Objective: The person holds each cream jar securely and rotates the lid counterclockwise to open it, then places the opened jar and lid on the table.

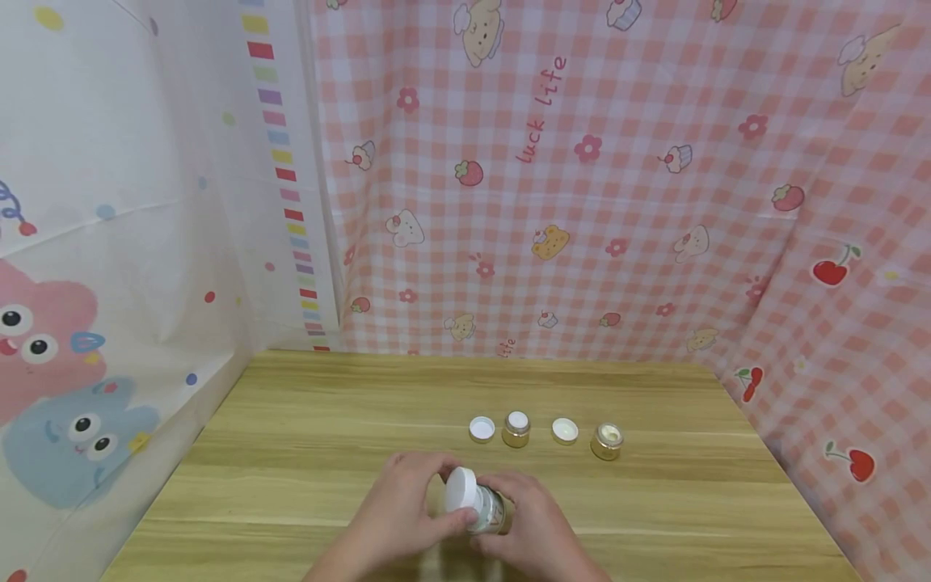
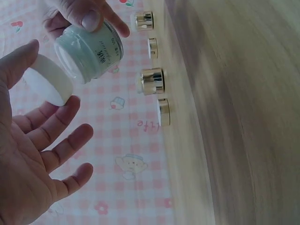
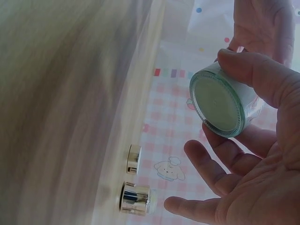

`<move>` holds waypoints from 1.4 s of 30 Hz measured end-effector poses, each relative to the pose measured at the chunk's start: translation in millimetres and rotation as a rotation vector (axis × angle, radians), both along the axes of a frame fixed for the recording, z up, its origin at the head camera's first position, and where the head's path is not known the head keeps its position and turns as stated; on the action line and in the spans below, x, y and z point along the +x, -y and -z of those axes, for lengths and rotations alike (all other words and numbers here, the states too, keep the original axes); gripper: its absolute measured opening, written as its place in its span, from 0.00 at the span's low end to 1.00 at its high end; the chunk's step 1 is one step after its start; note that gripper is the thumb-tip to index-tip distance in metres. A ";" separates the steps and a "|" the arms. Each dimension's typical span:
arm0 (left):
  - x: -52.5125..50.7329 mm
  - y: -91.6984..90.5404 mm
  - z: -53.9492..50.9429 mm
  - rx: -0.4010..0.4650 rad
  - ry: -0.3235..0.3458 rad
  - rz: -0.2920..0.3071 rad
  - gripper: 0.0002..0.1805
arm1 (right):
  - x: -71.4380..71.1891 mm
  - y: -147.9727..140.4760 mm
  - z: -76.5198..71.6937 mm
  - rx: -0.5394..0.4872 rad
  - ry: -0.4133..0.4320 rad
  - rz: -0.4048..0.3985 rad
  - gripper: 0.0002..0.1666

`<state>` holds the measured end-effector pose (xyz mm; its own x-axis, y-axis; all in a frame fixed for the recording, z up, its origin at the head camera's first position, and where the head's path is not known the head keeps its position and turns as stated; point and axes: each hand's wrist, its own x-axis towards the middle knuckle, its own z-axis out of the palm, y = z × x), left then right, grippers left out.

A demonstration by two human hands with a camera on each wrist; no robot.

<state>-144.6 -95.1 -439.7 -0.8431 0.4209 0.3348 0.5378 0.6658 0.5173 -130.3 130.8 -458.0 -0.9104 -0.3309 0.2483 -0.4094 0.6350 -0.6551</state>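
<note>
Near the table's front, my left hand point(image 1: 403, 503) pinches a white screw lid point(image 1: 460, 490) between thumb and fingers. My right hand point(image 1: 534, 521) grips a clear glass cream jar point(image 1: 490, 512), tilted on its side with its mouth facing the lid. In the left wrist view the lid point(image 2: 50, 80) is off the jar point(image 2: 93, 55), a small gap between them. Dark printing shows on the jar's wall. The right wrist view shows the jar's round, ridged base point(image 3: 217, 104), with the thumb and fingers at its sides.
Beyond the hands, two small gold jars point(image 1: 516, 431) point(image 1: 607, 443) stand uncapped on the wooden table point(image 1: 305, 453). Each has a lid point(image 1: 482, 429) point(image 1: 565, 431) lying inside up to its left. Patterned cloths point(image 1: 625, 194) hang behind the table and at both sides.
</note>
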 end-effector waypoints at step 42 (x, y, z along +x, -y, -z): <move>-35.5 47.3 17.5 -0.080 0.049 -0.213 0.29 | -26.1 -13.2 11.7 0.076 0.077 0.033 0.36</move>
